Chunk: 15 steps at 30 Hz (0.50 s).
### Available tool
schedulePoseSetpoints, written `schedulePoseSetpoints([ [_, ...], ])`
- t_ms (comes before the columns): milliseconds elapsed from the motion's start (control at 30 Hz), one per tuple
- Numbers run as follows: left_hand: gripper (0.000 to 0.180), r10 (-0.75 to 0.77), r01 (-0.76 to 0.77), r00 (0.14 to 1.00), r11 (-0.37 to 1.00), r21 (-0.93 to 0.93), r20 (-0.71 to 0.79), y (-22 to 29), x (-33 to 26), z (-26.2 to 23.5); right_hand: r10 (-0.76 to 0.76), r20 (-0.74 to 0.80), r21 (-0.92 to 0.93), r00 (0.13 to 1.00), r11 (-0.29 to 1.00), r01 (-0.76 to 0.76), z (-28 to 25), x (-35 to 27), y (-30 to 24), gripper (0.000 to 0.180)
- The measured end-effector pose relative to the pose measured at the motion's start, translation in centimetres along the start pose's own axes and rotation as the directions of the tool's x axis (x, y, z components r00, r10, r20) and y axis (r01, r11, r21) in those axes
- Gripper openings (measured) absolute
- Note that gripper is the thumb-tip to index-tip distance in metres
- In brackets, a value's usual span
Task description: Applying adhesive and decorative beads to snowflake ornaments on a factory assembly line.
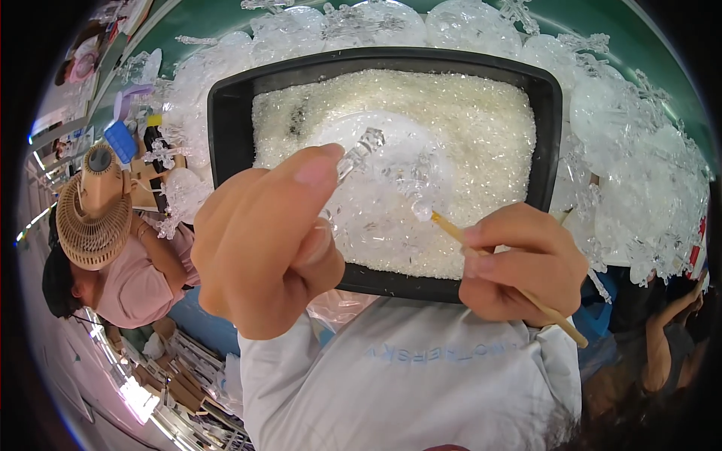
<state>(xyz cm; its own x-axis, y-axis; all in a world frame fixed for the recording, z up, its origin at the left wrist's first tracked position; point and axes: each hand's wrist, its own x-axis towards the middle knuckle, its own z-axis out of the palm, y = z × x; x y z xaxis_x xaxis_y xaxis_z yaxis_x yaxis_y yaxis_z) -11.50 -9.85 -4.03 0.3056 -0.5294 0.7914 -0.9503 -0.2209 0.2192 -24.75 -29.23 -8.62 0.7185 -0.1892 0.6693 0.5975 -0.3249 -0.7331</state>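
White granules are spread glittering across the black tray, and above them a clear rod is gripped now, pinched tight between thumb and curled fingers of the left hand, its long axis slanted up and rightward. Over on the other side, a wooden stick is held in a closed pinch by the right hand, its yellow tip aimed up and leftward. Everything is drawn to one narrow spot: a clear knob, set between both hands, right at that tip, with the right fingers nearer. Whether it is touched, or joined to the rod, cannot be told. Beyond, the green worktop is heaped with clear ornaments.
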Motion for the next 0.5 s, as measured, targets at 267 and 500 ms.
schedulePoseSetpoints([
  [267, 0.019, 0.016, -0.017, 1.000, 1.000, 0.013, 0.014, 0.15, -0.19, -0.12, -0.012, 0.114, -0.032, 0.993, 0.999, 0.015, -0.10, 0.22, -0.40, 0.031],
  [500, 0.021, 0.009, -0.009, 1.000, 0.999, -0.037, -0.008, 0.23, 0.01, 0.43, -0.123, 0.117, -0.075, 0.985, 0.988, 0.133, 0.32, 0.31, -0.43, 0.030],
])
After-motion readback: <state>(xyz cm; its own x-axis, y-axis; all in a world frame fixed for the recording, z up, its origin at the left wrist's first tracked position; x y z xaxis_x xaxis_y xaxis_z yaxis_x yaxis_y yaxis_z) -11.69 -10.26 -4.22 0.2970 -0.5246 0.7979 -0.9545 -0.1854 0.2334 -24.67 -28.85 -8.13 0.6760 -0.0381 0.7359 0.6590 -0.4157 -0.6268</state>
